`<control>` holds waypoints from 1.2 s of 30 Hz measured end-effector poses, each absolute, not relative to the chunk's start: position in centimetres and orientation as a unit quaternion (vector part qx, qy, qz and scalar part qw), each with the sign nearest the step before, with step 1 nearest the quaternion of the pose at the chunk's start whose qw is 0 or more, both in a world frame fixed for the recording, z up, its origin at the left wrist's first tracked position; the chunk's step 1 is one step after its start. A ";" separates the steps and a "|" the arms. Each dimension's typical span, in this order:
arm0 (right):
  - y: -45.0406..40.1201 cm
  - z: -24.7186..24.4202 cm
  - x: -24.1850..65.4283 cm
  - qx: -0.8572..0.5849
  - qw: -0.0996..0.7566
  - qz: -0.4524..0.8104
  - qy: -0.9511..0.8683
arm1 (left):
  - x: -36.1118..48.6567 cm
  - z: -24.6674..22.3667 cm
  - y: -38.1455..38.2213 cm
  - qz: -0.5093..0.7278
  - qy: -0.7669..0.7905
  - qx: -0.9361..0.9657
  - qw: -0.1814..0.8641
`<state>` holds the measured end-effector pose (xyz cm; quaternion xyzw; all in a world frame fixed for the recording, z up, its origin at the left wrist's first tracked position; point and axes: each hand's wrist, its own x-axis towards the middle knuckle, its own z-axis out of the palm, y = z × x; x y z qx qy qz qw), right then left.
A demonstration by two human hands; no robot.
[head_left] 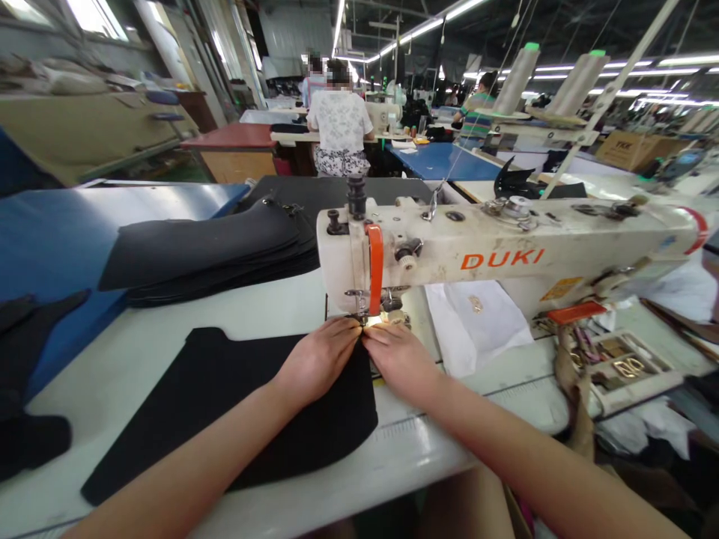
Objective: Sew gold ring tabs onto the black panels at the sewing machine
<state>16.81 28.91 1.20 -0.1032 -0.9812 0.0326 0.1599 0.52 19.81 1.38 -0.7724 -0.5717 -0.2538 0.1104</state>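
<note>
A black fabric piece (225, 397) lies flat on the pale sewing table (416, 457), its upper right edge under the needle area of a white sewing machine (427, 247). My left hand (320, 355) rests on that fabric, fingers together, tips by the presser foot. Just right of it, my right hand (401, 359) has its fingers close together at the fabric's edge; its fingertips almost meet those of the left. The foot and whatever the fingertips pinch are largely hidden. An orange guard (375, 269) hangs above the fingertips.
Stacked dark pieces (207, 243) lie behind on the left, other black pieces (34, 374) at the far left. Right of the needle are a white cloth (477, 322) and a parts tray (634, 367). A person (340, 123) sits further back.
</note>
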 end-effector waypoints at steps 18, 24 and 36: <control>28.8 0.5 17.2 -0.108 0.242 0.031 -0.964 | 0.8 1.5 19.9 -0.254 -0.591 -0.760 0.095; 28.5 1.8 17.8 -0.064 0.241 0.047 -0.967 | 0.6 1.6 19.8 -0.231 -0.584 -0.771 0.106; 28.5 1.9 18.2 -0.045 0.213 0.079 -0.973 | 0.8 1.7 19.5 -0.243 -0.592 -0.758 0.124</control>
